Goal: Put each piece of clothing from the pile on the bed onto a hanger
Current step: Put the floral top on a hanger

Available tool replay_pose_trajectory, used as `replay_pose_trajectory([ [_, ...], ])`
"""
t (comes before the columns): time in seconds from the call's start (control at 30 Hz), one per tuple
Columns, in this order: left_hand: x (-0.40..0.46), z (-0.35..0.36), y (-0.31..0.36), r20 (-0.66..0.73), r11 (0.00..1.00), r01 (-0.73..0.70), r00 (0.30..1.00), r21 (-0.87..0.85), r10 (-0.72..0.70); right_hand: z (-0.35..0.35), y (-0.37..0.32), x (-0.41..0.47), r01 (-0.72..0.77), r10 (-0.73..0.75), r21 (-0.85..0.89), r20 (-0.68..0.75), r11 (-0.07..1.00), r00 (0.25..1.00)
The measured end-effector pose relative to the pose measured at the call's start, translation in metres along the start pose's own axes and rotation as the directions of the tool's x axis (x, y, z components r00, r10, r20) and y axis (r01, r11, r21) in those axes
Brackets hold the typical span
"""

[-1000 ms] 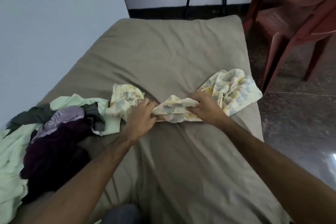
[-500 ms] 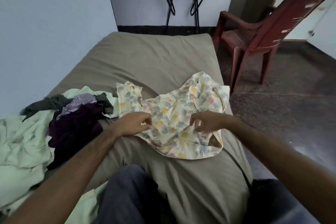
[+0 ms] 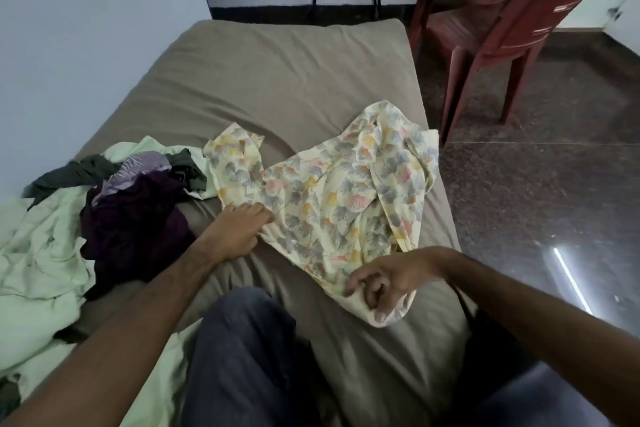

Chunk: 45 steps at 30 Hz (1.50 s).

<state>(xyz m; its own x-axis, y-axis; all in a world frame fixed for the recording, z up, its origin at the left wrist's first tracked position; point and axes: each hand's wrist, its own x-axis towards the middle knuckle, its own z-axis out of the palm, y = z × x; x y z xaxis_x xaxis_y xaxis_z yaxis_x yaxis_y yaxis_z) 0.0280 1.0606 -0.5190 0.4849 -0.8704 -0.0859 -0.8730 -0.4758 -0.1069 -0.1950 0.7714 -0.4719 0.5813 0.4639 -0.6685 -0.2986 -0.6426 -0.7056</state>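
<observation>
Floral garment (image 3: 332, 204) lies spread on the bed (image 3: 277, 80) between our hands so we can find its neck for a hanger. Our left hand (image 3: 239, 229) presses its left edge flat; our right hand (image 3: 384, 281) pinches the near hem, fingers curled. The pile (image 3: 104, 204) waits beside our left hand.

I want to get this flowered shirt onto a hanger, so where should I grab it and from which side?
Probably the far end of the flowered shirt, where two flaps spread apart. Reach from above at the far left flap beside the clothes pile and at the far right folds. It lies loosely spread on the bed, so lifting there should let it hang open.
</observation>
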Motion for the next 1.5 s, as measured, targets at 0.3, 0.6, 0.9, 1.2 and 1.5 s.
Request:
replay_pose_trajectory([
  [0.3, -0.018, -0.047, -0.021, -0.300, 0.971, 0.226, 0.934, 0.077, -0.194, -0.003, 0.015, -0.022, 0.079, -0.030, 0.133, -0.337, 0.988, 0.941],
  [0.6, -0.003, -0.195, -0.041, -0.282, 0.540, 0.331, 0.583, -0.774, -0.762, -0.117, -0.088, -0.119, 0.445, -0.188, 0.030, -0.880, 0.895, 0.436],
  [0.9, 0.013, -0.409, -0.030, -0.585, 0.584, -0.152, 0.433, -0.797, -0.686, -0.200, -0.218, -0.246, 0.436, -0.219, -0.279, -0.958, 0.856, -0.184],
  [1.2, -0.041, -0.534, -0.033, -0.966, 0.983, 0.089, 0.187, -0.163, -0.177, -0.175, -0.322, -0.366, 0.111, -0.461, -0.575, -0.743, 0.810, -0.485],
  [1.5, -0.100, -0.535, -0.063, -0.917, 0.894, 0.222, 0.000, -0.388, -0.398, -0.140, -0.353, -0.371, 0.545, -0.579, -0.543, -0.806, 0.639, -0.124],
])
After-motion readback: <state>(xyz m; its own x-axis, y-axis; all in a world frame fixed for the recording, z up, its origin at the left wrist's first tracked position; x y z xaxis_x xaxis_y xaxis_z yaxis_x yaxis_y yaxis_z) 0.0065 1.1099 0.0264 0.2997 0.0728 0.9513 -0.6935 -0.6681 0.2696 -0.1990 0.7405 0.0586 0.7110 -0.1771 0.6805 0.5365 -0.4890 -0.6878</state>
